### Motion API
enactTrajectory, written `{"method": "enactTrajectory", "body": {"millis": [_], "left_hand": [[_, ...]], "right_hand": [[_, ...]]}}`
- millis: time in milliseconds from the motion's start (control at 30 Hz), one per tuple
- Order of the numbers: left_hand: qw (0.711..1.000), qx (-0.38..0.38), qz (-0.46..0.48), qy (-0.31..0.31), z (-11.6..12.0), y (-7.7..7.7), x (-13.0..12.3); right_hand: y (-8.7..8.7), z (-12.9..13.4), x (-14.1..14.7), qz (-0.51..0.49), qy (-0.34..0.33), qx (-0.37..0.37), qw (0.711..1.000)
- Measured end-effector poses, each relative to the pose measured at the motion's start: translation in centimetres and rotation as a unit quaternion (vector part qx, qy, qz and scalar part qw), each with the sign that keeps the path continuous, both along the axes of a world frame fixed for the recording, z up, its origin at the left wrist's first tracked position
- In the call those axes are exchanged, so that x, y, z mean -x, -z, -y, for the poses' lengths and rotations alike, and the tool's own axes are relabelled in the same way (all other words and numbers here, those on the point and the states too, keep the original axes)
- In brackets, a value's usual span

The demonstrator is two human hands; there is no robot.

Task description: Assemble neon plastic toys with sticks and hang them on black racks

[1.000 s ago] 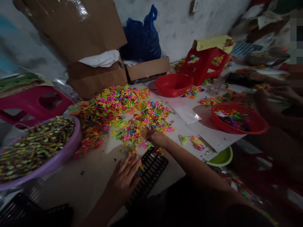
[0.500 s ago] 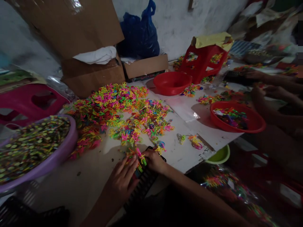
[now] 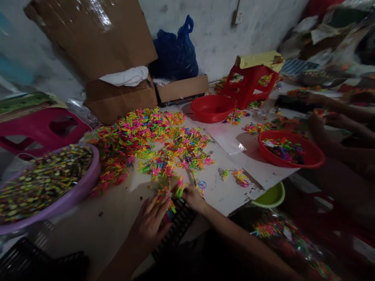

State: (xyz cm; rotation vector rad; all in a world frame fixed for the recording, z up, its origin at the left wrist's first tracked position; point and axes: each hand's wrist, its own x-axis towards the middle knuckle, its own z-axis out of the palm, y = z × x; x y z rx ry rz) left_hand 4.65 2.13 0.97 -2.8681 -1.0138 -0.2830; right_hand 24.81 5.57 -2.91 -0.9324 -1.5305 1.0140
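My left hand (image 3: 154, 218) lies with its fingers stretched out over small colourful plastic pieces (image 3: 171, 208) at the left side of a black slatted basket (image 3: 175, 228). My right hand (image 3: 193, 198), its fingers closed, pinches a pink and yellow-green plastic piece (image 3: 179, 187) above the basket's far end. That piece is blurred, so its exact shape does not show. Just beyond both hands spreads a big heap of similar bright plastic pieces (image 3: 140, 128). A blue ring-shaped piece (image 3: 202, 184) lies to the right of my right hand.
At left stands a purple basin (image 3: 95, 164) full of small mixed pieces, near a pink stool (image 3: 38, 128). Red basins (image 3: 212, 111) and a red stool (image 3: 249, 82) stand farther back. Another person's arms (image 3: 342, 121) reach in from the right. Cardboard boxes (image 3: 123, 99) line the wall.
My right hand has lifted the pink and green piece slightly and tilted it. My left hand stays almost in place. The view has shifted a little.
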Motion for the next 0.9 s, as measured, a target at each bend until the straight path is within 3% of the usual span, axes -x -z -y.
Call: {"method": "enactTrajectory", "body": {"millis": [133,233,367,467,567,733,900], "left_hand": [[1.000,0.016,-0.012,-0.004,0.0,-0.1,0.1],[1.000,0.023,-0.013,-0.008,0.0,-0.3,0.1],[1.000,0.028,-0.005,-0.007,0.1,-0.6,0.0],[1.000,0.020,-0.003,-0.005,0.2,-0.6,-0.1],[1.000,-0.005,0.001,-0.004,0.3,-0.6,-0.1],[1.000,-0.019,0.008,-0.019,0.6,-0.5,-0.2],[0.999,-0.020,-0.016,-0.041,0.3,-0.7,-0.8]], "right_hand": [[-2.3,-0.6,-0.4,-0.146,0.117,0.075,0.979],[-1.8,-0.2,-0.2,-0.140,0.131,0.127,0.973],[0.4,1.0,0.2,-0.018,0.123,0.111,0.986],[1.1,1.3,0.1,0.097,0.013,0.077,0.992],[1.0,1.0,0.0,0.228,-0.052,0.033,0.972],[1.0,0.6,1.0,0.409,-0.034,-0.048,0.911],[0.3,0.2,0.6,0.410,-0.036,-0.085,0.907]]}}
